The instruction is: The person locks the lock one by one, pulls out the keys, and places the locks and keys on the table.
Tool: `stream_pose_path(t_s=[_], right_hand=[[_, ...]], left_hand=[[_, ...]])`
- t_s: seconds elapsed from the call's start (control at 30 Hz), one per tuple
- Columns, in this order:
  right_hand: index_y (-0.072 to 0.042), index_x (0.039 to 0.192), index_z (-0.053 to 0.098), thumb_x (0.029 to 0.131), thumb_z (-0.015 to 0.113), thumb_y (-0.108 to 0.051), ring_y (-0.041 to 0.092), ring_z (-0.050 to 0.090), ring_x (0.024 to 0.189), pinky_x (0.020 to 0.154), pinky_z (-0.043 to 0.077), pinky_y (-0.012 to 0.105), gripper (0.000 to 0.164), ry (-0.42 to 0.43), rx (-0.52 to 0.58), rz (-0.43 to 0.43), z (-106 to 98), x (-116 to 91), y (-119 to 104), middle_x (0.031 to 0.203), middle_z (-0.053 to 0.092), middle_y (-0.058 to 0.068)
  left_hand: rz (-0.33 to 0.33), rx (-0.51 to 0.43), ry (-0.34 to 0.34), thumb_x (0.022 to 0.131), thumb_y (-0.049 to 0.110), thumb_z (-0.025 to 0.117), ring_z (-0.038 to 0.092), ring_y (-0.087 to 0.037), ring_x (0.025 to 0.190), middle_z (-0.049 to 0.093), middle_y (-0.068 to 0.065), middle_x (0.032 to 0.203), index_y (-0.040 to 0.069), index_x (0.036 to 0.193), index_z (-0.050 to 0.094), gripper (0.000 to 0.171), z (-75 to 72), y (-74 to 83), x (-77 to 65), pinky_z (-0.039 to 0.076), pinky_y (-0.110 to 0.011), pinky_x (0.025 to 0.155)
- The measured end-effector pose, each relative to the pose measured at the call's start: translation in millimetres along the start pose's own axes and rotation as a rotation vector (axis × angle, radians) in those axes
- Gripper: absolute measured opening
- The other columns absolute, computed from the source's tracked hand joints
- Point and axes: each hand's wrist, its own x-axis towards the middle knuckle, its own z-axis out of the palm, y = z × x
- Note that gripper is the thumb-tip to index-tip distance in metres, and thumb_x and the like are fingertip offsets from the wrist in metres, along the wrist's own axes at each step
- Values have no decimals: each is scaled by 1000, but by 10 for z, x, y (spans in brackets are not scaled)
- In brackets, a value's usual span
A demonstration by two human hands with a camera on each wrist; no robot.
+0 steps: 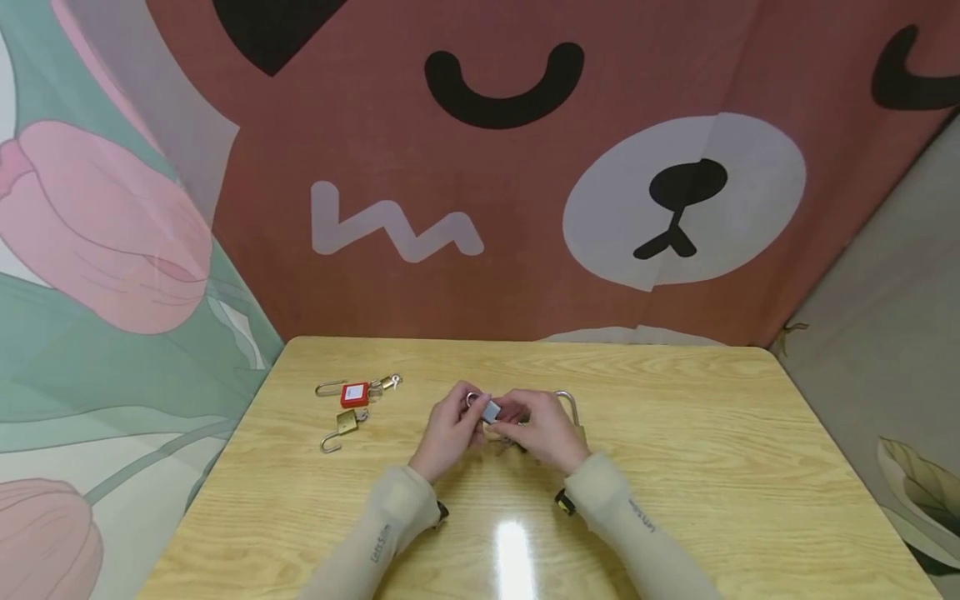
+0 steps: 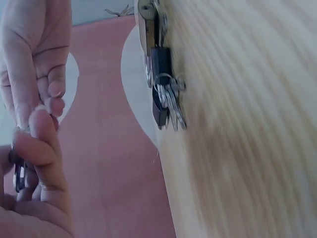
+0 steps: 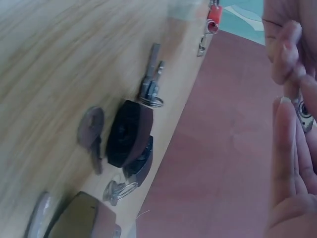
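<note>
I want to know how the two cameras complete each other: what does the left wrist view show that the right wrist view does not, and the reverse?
Only the left wrist view: white printed patches and a brown sprig. Only the right wrist view: the red padlock and green cloth. Both share: left hand, right hand, part of the held padlock, brass padlock, black objects, keys, table and reddish cloth.

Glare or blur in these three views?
Head: bright glare streak on the table between the sleeves; held padlock small in frame. Left wrist: wood grain smeared, hanging-together keys soft. Right wrist: brass padlock at bottom edge blurred.
</note>
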Motion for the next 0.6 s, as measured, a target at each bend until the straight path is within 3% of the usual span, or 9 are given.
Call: stream_pose_path(t_s=[0.13, 0.23, 0.4, 0.47, 0.6], right_hand=[[-9, 95, 79, 84, 88, -20, 3, 69, 72, 66, 59, 21, 18, 18, -59, -25, 14, -13, 1, 83, 77, -3], [-9, 89, 79, 82, 89, -18, 3, 69, 69, 65, 58, 19, 15, 30, -97, -62, 15, -21, 4, 80, 76, -4], [-10, 87, 79, 83, 88, -14, 2, 68, 69, 65, 58, 19, 10, 38, -141, -115, 11, -19, 15, 78, 76, -4], [-10, 95, 80, 84, 88, -13, 3, 69, 70, 66, 58, 19, 14, 42, -160, -125, 13, -17, 20, 80, 76, -3], [-12, 126, 72, 83, 88, -10, 8, 71, 76, 69, 59, 20, 45, 22, -180, -119, 19, -8, 24, 95, 75, -1]], left_hand=[[9, 33, -5, 111, 33, 49, 60, -27, 56, 63, -9, 76, 4, 118, 56, 31, 44, 7, 9, 51, -27, 50], [7, 63, -44, 113, 30, 44, 57, -13, 61, 63, -10, 84, 3, 128, 53, 32, 62, 6, 5, 53, -26, 55], [16, 34, -115, 112, 23, 47, 61, -14, 73, 63, -14, 96, 5, 140, 47, 33, 69, -14, -16, 60, -36, 67], [19, 37, -135, 111, 22, 49, 63, -17, 75, 62, -12, 95, 5, 142, 45, 35, 62, -24, -23, 60, -39, 70], [-6, 43, -174, 110, 24, 53, 66, -29, 79, 63, -8, 93, 8, 146, 41, 42, 38, -37, -31, 59, -39, 70]])
